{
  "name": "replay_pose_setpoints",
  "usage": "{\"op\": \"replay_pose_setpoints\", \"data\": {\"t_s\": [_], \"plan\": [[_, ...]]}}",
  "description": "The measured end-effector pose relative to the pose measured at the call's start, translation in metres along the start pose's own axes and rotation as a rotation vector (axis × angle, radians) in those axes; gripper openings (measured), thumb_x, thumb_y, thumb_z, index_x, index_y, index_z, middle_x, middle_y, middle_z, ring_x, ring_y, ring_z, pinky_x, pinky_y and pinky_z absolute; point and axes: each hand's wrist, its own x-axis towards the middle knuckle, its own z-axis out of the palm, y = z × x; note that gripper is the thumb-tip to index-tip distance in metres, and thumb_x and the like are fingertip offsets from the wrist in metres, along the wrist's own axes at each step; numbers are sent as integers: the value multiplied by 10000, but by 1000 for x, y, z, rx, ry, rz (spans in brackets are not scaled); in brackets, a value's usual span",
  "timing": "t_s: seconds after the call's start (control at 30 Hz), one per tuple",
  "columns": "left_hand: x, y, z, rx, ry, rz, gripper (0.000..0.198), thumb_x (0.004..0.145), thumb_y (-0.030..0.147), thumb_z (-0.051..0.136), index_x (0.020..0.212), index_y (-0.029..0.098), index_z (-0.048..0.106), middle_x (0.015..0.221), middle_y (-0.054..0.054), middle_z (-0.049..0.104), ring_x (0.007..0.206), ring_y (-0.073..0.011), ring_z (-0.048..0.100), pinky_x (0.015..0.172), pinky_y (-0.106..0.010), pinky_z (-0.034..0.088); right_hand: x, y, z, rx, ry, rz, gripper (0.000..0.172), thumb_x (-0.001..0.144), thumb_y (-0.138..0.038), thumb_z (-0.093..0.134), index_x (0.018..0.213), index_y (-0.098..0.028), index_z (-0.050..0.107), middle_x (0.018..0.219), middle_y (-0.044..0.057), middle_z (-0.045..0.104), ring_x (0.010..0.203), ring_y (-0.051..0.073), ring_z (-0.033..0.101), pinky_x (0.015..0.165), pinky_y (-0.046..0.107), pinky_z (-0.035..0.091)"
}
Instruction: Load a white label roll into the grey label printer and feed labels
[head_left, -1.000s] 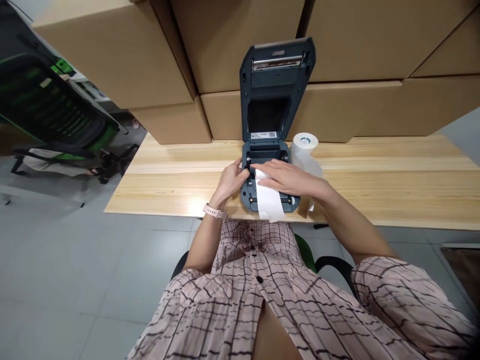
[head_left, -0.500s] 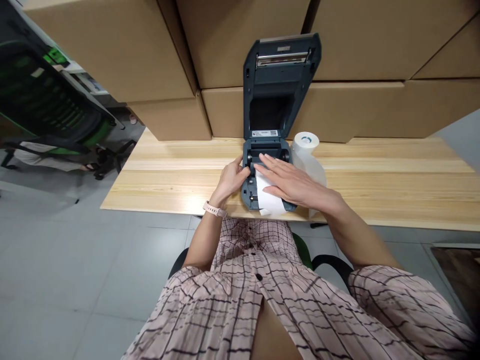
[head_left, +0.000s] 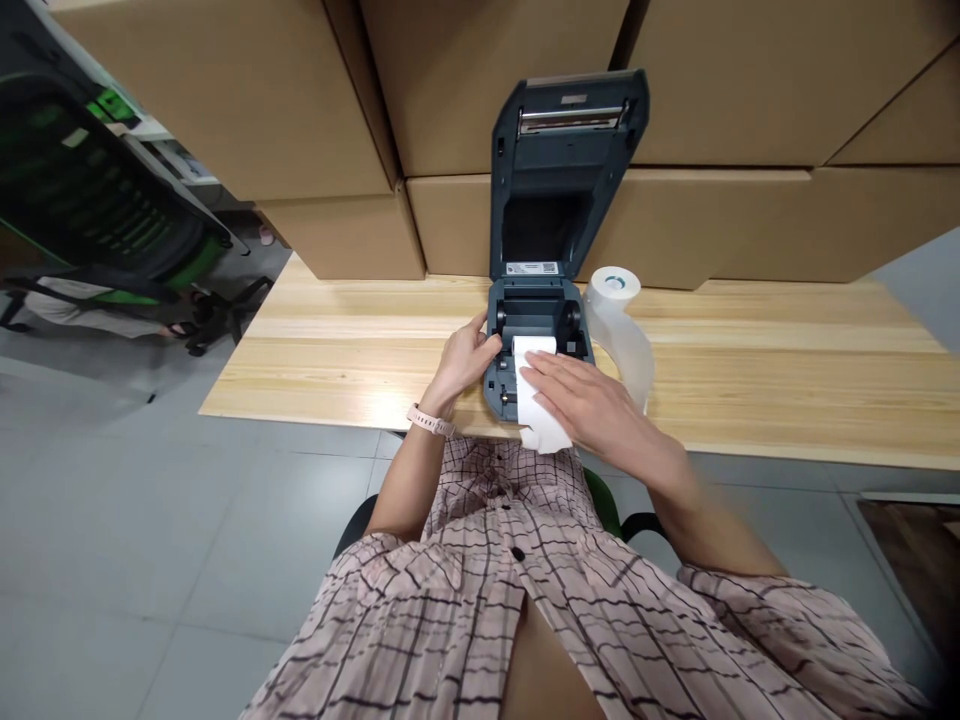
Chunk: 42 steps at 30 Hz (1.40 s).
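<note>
A dark grey label printer stands at the table's front edge with its lid raised. My left hand grips the printer's left side, thumb over the rim and fingers partly hidden behind the casing. Inside the printer sits a small white paper roll, its strip running over the front edge with a ragged end. My right hand lies on that strip, fingers stretched flat and covering part of it. Right of the printer stands a larger white roll with a loose, curling tail.
Large cardboard boxes are stacked along the back of the wooden table. A black and green office chair is at the left, where a person's legs show beyond it. Grey floor tiles lie in front of the table.
My right hand has slid toward me along the paper, uncovering the small roll. The strip's end now hangs farther over the printer's front. My left hand stays on the printer's side.
</note>
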Motion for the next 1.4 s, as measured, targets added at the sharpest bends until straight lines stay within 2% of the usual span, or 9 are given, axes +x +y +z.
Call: {"op": "replay_pose_setpoints", "data": {"t_s": [0.23,0.37,0.47,0.57,0.63,0.73,0.87,1.23,1.4], "plan": [[-5,11,-2,142,30,-25,574,924,329,564,1460,134,632,568,56,482,582,-158,467,606,-295,303,-14,-24,9,64,99,43,413,1087,-205,492,1475,-205,632,1494,134,673,1428,288,623,1165,557,577],[-7,18,-2,274,56,-54,585,945,383,573,1470,131,626,703,-12,631,701,-209,570,688,-330,374,-14,-24,10,76,117,48,396,1092,-207,476,1449,-203,647,1485,131,681,1425,286,625,1160,553,581],[-5,11,1,249,77,-38,743,938,459,619,1587,123,485,1114,-146,751,967,-282,669,853,-397,472,-15,-23,10,64,138,31,379,1092,-199,476,1423,-170,658,1477,143,685,1415,292,634,1151,550,587],[1,-3,4,138,92,26,901,910,500,679,1672,179,322,1610,-213,522,1408,-366,537,1124,-493,430,-16,-22,11,67,145,29,378,1094,-197,473,1425,-165,654,1483,141,681,1414,289,634,1148,550,590],[6,-12,5,85,65,93,907,913,506,686,1683,241,287,1734,-169,378,1573,-377,369,1253,-542,311,-16,-21,11,87,140,43,389,1096,-204,469,1441,-197,647,1486,124,681,1416,282,634,1148,557,589],[11,-18,6,43,-4,178,890,934,497,660,1691,257,258,1773,-141,316,1635,-357,284,1326,-553,197,-17,-21,11,104,142,47,391,1095,-206,465,1438,-195,652,1483,129,683,1415,285,634,1146,558,590],[12,-18,6,-6,-41,211,862,957,497,624,1696,253,255,1794,-124,267,1665,-332,236,1352,-539,166,-17,-20,11,110,145,49,386,1097,-214,464,1431,-197,656,1487,125,680,1416,281,633,1153,550,585],[8,-11,7,-98,-66,176,836,972,506,624,1692,265,275,1791,-105,282,1654,-301,287,1341,-490,248,-18,-19,11,151,138,60,379,1103,-242,464,1422,-197,663,1483,125,683,1403,282,636,1148,545,578],[-20,-4,12,-188,-19,39,967,957,561,653,1725,274,140,1762,-126,347,1586,-329,416,1303,-511,337,-21,-19,8,221,119,80,385,1096,-263,483,1433,-240,669,1485,111,683,1416,292,626,1147,581,571]]}}
